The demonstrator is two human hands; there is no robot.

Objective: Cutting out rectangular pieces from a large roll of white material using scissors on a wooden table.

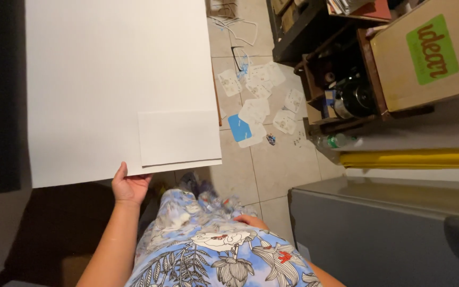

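Note:
A large white sheet (107, 79) fills the upper left of the head view. A smaller white sheet (179, 137) lies on its lower right corner. My left hand (128, 186) grips the large sheet's near edge, thumb on top and fingers under it. My right hand (251, 220) shows only as a small part past my blue floral dress (213, 250), resting against the fabric. Its fingers are hidden, and nothing can be seen in it.
Several paper cut-outs (256, 101) and a blue piece (237, 127) are scattered on the tiled floor. A dark wooden shelf (314, 69) holds a dark pot (354, 98), with a cardboard box (426, 53) beside it. A yellow strip (410, 158) and a grey cabinet (383, 228) stand at the right.

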